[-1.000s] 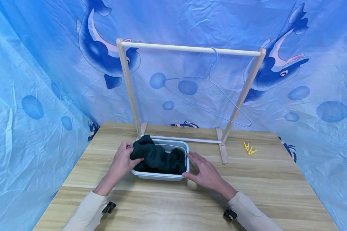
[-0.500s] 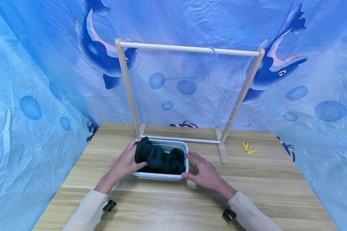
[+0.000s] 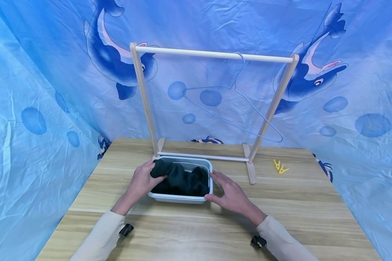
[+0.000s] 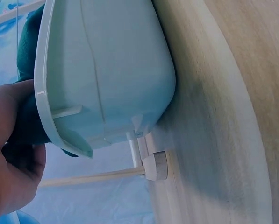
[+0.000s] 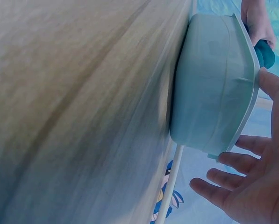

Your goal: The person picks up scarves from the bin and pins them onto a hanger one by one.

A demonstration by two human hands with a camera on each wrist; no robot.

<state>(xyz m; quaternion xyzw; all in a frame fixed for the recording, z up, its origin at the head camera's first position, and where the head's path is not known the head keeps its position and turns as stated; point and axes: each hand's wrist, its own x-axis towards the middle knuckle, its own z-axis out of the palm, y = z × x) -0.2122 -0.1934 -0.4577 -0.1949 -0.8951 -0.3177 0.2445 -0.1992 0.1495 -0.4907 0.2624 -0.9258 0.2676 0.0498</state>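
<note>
Dark green cloth (image 3: 183, 182) lies bunched in a pale rectangular plastic tub (image 3: 179, 199) on the table. My left hand (image 3: 141, 182) holds the left end of the cloth over the tub's left rim, its thumb in front. In the left wrist view, the fingers of that hand (image 4: 10, 182) are curled round the cloth (image 4: 29, 51) beside the rim. At the opposite end, my right hand (image 3: 231, 193) rests against the tub's right rim. Its fingers are spread in the right wrist view, where the thumb of this hand (image 5: 261, 186) touches the tub (image 5: 209, 79).
A wooden clothes rack (image 3: 199, 54) stands behind the tub. From its top bar hangs a thin blue wire hanger (image 3: 235, 87), right of the middle. Yellow clothespins (image 3: 276, 165) lie to the rack's right. A blue dolphin-print sheet (image 3: 362, 83) surrounds the table's back and sides.
The cloth's raised left end has dropped lower into the tub. My left hand has shifted, first flattening along the cloth, then gathering its end. My right hand has stayed at the rim.
</note>
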